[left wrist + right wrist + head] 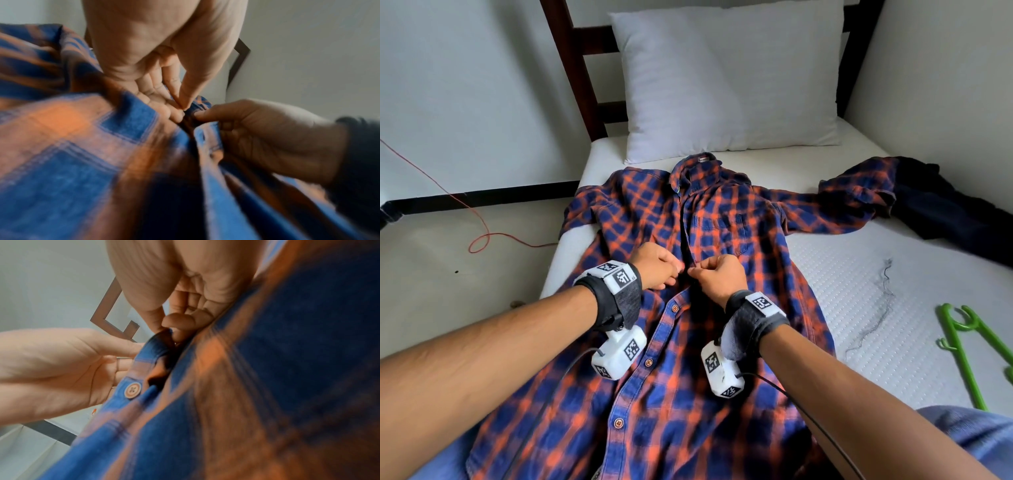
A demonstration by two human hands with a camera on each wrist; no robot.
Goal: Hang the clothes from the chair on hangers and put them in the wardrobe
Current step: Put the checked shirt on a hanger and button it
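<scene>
Between the two hands, at mid-chest of the plaid shirt (pixel 688 212) spread flat on the bed (pixel 859 274), the placket edges meet. Left hand (pixel 655 265) pinches the button-side edge narrowly; right hand (pixel 719 274) pinches the buttonhole-side edge just beside it, thumb and forefinger closed on cloth. I judge a button is being worked here, though that button itself is hidden. To do it well, keep both edges taut and tilt the button edgewise through the slit. Below the grip, another button (pixel 132 389) shows. Well off to the right lies the green hanger (pixel 962 346).
</scene>
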